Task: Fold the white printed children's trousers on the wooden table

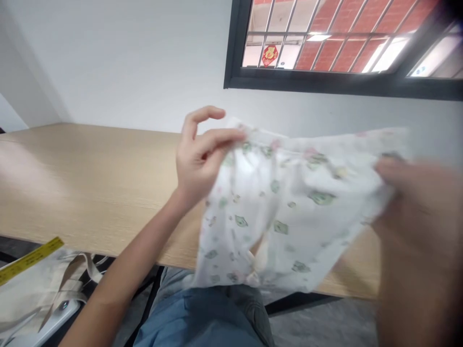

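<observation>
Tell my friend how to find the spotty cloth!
Find the light wood table below the dark window frame. Above it, the left hand and right hand hold up a crumpled white cloth. Only it has small green prints.

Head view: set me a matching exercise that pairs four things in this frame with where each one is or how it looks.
Things:
1. Left hand
2. Right hand
3. White printed cloth
4. Yellow strip

Places or states:
A. Held up above the table
B. Blurred, at the cloth's right side
C. Over a cream bag, lower left
D. Pinching the cloth's upper left edge

Pairs: 1-D, 2-B, 3-A, 4-C
</observation>
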The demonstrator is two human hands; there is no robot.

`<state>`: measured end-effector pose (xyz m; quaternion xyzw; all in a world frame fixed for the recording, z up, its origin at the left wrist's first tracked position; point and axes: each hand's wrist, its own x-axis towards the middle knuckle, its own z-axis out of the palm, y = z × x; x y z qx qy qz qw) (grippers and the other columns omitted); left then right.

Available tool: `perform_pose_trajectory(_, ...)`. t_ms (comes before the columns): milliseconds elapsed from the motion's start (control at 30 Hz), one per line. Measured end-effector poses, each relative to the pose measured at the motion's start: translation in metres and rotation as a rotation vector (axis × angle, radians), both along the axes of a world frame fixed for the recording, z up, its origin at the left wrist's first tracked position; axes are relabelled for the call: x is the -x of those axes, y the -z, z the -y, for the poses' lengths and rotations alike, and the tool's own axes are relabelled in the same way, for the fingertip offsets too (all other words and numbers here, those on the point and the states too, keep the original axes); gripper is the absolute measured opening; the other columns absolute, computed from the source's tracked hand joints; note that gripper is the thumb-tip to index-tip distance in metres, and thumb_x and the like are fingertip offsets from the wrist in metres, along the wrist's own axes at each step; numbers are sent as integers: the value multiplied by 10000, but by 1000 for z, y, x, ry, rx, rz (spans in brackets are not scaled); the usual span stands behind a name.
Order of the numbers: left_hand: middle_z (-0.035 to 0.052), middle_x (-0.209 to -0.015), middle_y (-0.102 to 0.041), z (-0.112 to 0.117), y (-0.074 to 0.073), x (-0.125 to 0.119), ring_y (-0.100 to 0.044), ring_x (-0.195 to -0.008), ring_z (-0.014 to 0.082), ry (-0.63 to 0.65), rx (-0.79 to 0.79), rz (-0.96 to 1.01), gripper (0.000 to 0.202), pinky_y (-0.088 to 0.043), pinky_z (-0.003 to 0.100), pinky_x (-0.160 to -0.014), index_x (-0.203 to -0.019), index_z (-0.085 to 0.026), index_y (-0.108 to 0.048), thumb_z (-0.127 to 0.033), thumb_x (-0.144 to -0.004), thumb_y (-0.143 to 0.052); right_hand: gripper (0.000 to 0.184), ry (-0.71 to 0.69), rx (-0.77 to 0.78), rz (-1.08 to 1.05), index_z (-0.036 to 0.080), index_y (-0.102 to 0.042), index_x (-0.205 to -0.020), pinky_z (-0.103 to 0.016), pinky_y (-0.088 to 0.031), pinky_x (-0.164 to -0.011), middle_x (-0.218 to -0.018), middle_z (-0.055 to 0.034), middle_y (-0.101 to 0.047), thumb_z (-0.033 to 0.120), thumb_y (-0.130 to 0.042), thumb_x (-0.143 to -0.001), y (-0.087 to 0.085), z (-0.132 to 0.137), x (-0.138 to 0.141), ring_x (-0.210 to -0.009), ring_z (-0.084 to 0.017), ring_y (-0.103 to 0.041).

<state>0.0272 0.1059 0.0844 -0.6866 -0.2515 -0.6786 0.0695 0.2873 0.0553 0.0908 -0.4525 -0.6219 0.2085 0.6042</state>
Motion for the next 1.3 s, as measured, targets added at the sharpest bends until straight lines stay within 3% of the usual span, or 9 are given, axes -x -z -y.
perform_pose_trajectory(200,7,-1053,-480,-73,27,43,-513,-739,95,-38,200,-56,197,-438,219,-601,-827,-218,-652,-79,-816,-513,200,-166,150,-12,144,-565,-645,-190,-295,-445,-627,-7,-493,321,-597,-732,0,-77,57,-520,-79,-429)
perform_pose_trajectory(333,62,-1109,-456,-123,58,51,-509,-906,136,-112,552,-186,243,-448,250,-781,-904,-168,-645,-77,-833,-430,180,-125,307,146,133,-536,-625,-191,-280,-453,-591,7,-477,265,-543,-747,35,-146,60,-515,-77,-413)
perform_pose_trajectory(500,86,-1106,-492,-163,104,51,-500,-992,158,-75,748,-364,357,-407,268,-899,-967,-137,-645,-10,-779,-369,159,-86,423,205,144,-469,-582,-184,-282,-459,-551,24,-426,230,-540,-695,92,-198,54,-527,-80,-391)
perform_pose_trajectory(600,81,-1172,-481,-169,125,52,-461,-1078,156,-52,810,-447,441,-350,263,-968,-1056,-139,-624,20,-750,-349,87,-71,447,188,162,-509,-726,-185,-300,-461,-554,41,-429,221,-532,-667,116,-205,46,-517,-89,-400)
perform_pose_trajectory(700,72,-1250,-441,-166,134,55,-424,-1138,164,-65,856,-482,458,-324,274,-993,-1079,-154,-622,10,-757,-341,320,-118,403,157,215,-488,-945,-184,-282,-444,-535,82,-387,173,-489,-628,126,-205,37,-463,-86,-355)
perform_pose_trajectory(933,60,-915,-613,-164,133,66,-571,-768,150,-133,1011,-520,211,-467,307,-741,-950,-130,-643,-159,-851,-458,224,-104,428,325,145,-625,-724,-210,-318,-487,-574,17,-486,189,-408,-687,129,-207,36,-504,-96,-411)
perform_pose_trajectory(1067,68,-1037,-598,-168,133,69,-568,-892,171,-145,1012,-560,236,-450,365,-827,-1042,-138,-591,-281,-903,-466,294,-114,414,366,166,-651,-939,-251,-419,-736,-1022,-41,-602,197,-448,-728,128,-204,40,-847,-156,-549)
perform_pose_trajectory(1167,74,-1222,-508,-170,133,72,-457,-1125,216,-150,969,-615,291,-323,444,-982,-1156,-174,-541,-300,-906,-462,385,-138,399,425,192,-588,-1128,-306,-348,-945,-1296,-48,-454,249,-499,-758,127,-202,40,-1121,-201,-453)
perform_pose_trajectory(1300,74,-1301,-442,-171,135,74,-328,-1237,260,-195,968,-670,368,-162,522,-1041,-1247,-220,-477,-360,-909,-437,507,-112,424,605,200,-469,-1284,-403,-247,-1040,-1387,-60,-339,357,-501,-803,126,-202,42,-1275,-253,-272)
